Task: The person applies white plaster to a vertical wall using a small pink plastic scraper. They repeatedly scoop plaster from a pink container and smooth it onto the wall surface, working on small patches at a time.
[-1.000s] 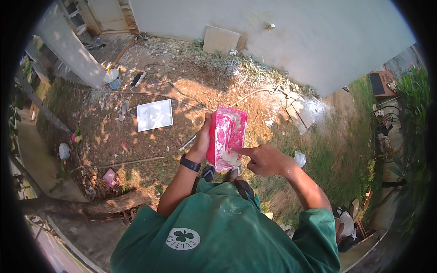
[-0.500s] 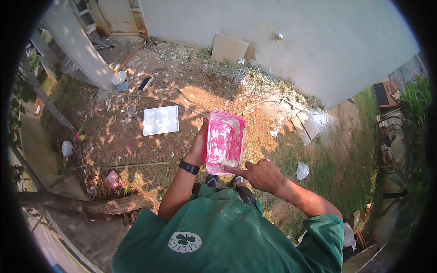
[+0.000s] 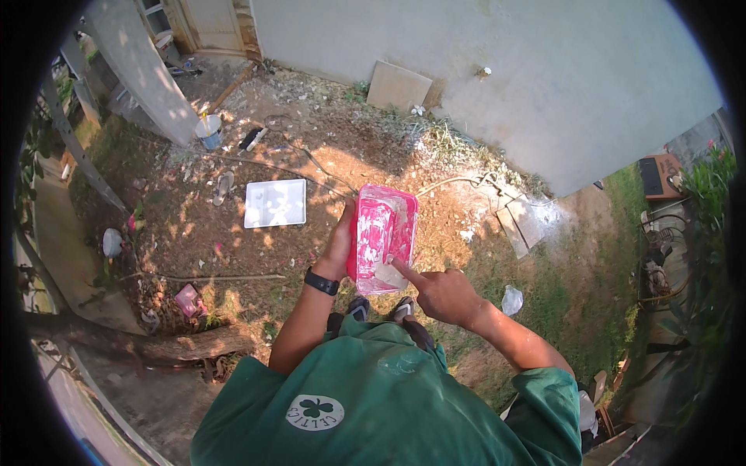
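Note:
A pink plastic tub (image 3: 354,252), rectangular and smeared inside with white paste, is held in front of me. My left hand (image 3: 339,242) grips its left side, with the fingers mostly hidden behind the wall. A grey-white lump of paste (image 3: 387,274) lies in the near end of the tub. Over the tub's near right part reaches my right hand (image 3: 449,297), its index finger stretched out and the other fingers curled. That fingertip is at the paste inside; whether it presses on it I cannot tell. No tool shows in the right hand.
A white tray (image 3: 275,203) lies on the dirt ahead to the left, near a bucket (image 3: 209,133) and a brush (image 3: 252,139). A hose (image 3: 454,180) crosses the ground. A board (image 3: 398,85) leans on the grey wall (image 3: 497,39). A tree trunk (image 3: 140,342) lies at left.
My right index finger has moved up and away from the tub's near edge, deeper over the inside. The tub has tilted slightly and its near end now shows more paste.

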A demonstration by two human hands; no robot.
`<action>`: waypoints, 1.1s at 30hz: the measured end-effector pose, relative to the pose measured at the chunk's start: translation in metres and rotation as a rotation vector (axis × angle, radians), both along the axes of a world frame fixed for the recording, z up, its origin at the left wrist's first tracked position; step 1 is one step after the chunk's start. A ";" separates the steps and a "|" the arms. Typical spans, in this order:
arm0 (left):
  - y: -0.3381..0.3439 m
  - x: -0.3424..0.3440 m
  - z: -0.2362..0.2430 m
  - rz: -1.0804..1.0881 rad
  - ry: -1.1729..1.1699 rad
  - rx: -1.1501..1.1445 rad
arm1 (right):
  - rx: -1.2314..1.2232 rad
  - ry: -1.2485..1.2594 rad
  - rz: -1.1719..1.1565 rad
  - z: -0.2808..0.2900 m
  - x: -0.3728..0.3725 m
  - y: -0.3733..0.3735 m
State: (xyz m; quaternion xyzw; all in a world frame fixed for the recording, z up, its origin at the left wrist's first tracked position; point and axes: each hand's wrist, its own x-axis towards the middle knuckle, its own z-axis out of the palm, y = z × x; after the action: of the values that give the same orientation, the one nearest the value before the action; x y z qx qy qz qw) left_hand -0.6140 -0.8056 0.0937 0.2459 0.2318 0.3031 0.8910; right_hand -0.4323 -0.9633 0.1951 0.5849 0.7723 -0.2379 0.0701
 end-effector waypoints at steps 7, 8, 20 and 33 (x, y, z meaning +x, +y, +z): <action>0.001 0.000 0.002 0.105 -0.026 0.055 | -0.086 0.320 -0.221 -0.015 -0.004 0.005; 0.001 0.000 0.002 0.104 -0.027 0.081 | -0.100 0.372 -0.224 -0.019 -0.005 0.005; 0.002 -0.003 0.010 0.107 0.011 0.081 | -0.170 0.296 -0.183 -0.028 -0.007 0.015; -0.001 -0.009 0.009 0.095 0.018 0.069 | -0.127 0.284 -0.239 -0.015 -0.013 0.019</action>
State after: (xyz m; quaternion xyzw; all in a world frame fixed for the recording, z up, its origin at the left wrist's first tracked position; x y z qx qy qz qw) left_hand -0.6229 -0.8062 0.1023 0.2680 0.2408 0.3507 0.8644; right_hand -0.4453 -0.9443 0.1805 0.6273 0.6830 -0.3728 -0.0316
